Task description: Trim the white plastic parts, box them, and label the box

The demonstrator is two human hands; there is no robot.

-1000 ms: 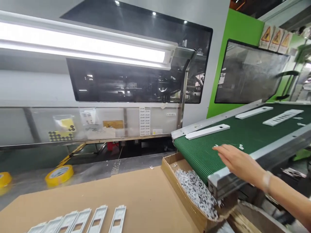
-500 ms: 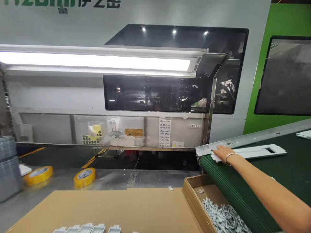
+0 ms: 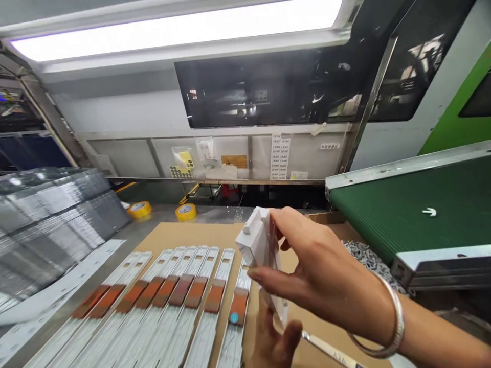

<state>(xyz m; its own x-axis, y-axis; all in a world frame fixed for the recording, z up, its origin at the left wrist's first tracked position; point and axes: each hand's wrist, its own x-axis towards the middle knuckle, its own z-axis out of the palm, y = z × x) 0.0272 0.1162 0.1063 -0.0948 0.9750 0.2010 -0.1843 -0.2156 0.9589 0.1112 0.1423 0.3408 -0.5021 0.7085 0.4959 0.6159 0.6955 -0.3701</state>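
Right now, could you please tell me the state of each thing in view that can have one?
White plastic strip: held off the cardboard by both hands.
Right hand: closed on the strip's upper part.
Left hand: gripping it from below.
Row of strips: lying flat, side by side.
Conveyor belt: almost bare, one small white scrap.
Tape rolls: lying flat.

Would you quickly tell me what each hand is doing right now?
Right hand: closed on the upper end of the white plastic strip.
Left hand: gripping the same strip lower down, above the cardboard sheet.
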